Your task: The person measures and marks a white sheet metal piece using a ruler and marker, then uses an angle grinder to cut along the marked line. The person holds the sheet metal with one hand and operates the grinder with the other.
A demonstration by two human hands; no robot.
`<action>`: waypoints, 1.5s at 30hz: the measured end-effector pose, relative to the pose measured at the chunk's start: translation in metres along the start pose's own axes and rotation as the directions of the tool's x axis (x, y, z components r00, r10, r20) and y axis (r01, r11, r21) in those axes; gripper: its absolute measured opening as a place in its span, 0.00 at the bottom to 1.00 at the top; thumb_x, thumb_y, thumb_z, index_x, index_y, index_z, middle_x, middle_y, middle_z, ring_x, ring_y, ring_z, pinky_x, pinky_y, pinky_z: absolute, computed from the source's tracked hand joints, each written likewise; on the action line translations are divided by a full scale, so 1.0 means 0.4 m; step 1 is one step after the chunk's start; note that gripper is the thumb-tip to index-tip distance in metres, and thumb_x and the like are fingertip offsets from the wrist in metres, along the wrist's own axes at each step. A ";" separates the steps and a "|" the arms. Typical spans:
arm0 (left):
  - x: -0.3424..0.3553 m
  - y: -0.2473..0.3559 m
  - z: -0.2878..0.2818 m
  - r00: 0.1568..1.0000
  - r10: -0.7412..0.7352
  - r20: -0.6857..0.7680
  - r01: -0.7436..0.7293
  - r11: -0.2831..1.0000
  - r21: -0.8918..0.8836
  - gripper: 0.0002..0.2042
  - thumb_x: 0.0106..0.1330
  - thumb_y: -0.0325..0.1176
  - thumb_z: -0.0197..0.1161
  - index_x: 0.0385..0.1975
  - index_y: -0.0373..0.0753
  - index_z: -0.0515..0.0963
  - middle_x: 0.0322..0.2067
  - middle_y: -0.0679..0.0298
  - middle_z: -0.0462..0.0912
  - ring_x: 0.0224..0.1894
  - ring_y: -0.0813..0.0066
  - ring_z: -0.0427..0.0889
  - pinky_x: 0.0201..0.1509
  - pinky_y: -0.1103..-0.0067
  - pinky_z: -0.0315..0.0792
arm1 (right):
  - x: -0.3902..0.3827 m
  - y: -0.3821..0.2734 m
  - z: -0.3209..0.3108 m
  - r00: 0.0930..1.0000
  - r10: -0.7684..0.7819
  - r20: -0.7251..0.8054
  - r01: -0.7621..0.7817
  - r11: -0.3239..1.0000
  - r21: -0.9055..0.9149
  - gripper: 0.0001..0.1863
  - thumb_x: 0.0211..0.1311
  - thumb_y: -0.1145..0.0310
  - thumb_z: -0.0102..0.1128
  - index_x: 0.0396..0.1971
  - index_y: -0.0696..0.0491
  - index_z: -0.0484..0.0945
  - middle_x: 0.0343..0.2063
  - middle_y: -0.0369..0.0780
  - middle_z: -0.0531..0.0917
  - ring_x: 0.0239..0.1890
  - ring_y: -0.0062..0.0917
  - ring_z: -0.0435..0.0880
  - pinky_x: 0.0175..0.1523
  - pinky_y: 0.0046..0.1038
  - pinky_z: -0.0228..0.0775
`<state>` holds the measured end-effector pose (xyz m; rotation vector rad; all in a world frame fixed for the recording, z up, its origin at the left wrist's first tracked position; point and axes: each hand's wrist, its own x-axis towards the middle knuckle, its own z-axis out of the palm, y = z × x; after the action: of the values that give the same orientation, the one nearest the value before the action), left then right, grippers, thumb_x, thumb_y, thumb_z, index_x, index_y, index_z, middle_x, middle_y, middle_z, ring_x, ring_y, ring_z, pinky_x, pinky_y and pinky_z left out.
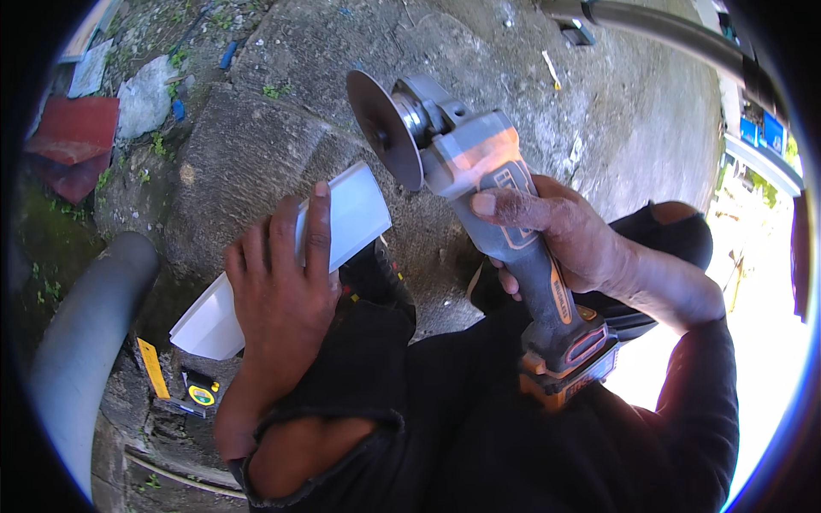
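My right hand is wrapped round the body of a cordless angle grinder, grey and orange, with its battery toward my lap. A thin dark cutting disc is fitted at its head; whether it spins I cannot tell. In my left hand is a white, light-looking length of panel, gripped across its middle over my knee. One cut-looking end points up and right, just below the disc and apart from it. The other end slants down to the left.
A tape measure and a yellow-handled square lie on the rough concrete ground at lower left. Beside them rises a thick grey pipe. Red sheet scraps lie at upper left, and another pipe crosses the upper right.
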<state>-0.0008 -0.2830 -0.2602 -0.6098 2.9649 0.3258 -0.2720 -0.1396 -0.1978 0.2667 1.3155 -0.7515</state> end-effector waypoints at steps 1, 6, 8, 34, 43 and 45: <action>0.001 0.003 -0.004 1.000 -0.014 0.020 0.014 0.999 -0.039 0.56 0.42 0.31 0.82 0.80 0.41 0.65 0.62 0.54 0.76 0.56 0.50 0.77 0.61 0.53 0.69 | 0.000 0.000 0.000 1.000 0.012 -0.005 -0.012 1.000 0.006 0.25 0.68 0.50 0.76 0.45 0.58 0.81 0.25 0.36 0.83 0.16 0.22 0.84 0.21 0.23 0.79; 0.015 0.010 -0.012 0.999 -0.013 0.039 0.016 0.995 -0.099 0.59 0.38 0.30 0.84 0.80 0.41 0.65 0.61 0.54 0.75 0.56 0.50 0.77 0.59 0.54 0.68 | 0.006 0.003 0.001 0.999 0.033 -0.010 -0.033 0.999 -0.006 0.25 0.68 0.50 0.76 0.46 0.57 0.81 0.25 0.35 0.81 0.16 0.21 0.83 0.20 0.22 0.78; 0.020 0.006 -0.013 1.000 0.006 0.024 -0.003 0.992 -0.122 0.57 0.40 0.31 0.84 0.80 0.40 0.66 0.60 0.53 0.75 0.54 0.52 0.76 0.55 0.55 0.67 | 0.008 0.004 -0.001 1.000 0.028 -0.005 -0.028 1.000 -0.015 0.25 0.68 0.50 0.76 0.47 0.57 0.81 0.25 0.35 0.81 0.16 0.21 0.83 0.20 0.22 0.78; 0.021 0.008 -0.016 0.994 -0.031 0.103 0.054 0.973 -0.224 0.56 0.41 0.30 0.82 0.80 0.39 0.65 0.60 0.52 0.75 0.56 0.50 0.76 0.57 0.54 0.68 | 0.026 0.023 -0.004 0.999 0.043 0.028 -0.042 0.998 -0.048 0.25 0.70 0.53 0.74 0.51 0.58 0.77 0.26 0.37 0.82 0.17 0.23 0.84 0.22 0.25 0.82; 0.027 0.016 -0.024 0.994 -0.002 0.111 0.025 0.978 -0.205 0.56 0.42 0.32 0.83 0.80 0.39 0.65 0.59 0.53 0.75 0.54 0.51 0.75 0.56 0.55 0.68 | 0.032 0.019 0.006 1.000 0.021 -0.017 -0.022 0.998 -0.051 0.27 0.67 0.49 0.77 0.45 0.59 0.80 0.24 0.35 0.82 0.15 0.22 0.84 0.18 0.24 0.79; 0.029 0.019 -0.025 0.994 0.009 0.110 0.013 0.980 -0.200 0.56 0.42 0.33 0.83 0.79 0.39 0.65 0.58 0.54 0.75 0.53 0.52 0.75 0.55 0.55 0.67 | 0.033 0.017 0.005 0.999 0.029 -0.025 -0.031 0.998 -0.053 0.27 0.67 0.48 0.76 0.44 0.59 0.81 0.24 0.36 0.82 0.15 0.22 0.84 0.18 0.24 0.79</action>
<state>-0.0148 -0.2830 -0.2506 -0.5935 2.8462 0.6424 -0.2653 -0.1405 -0.2112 0.2532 1.3499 -0.6889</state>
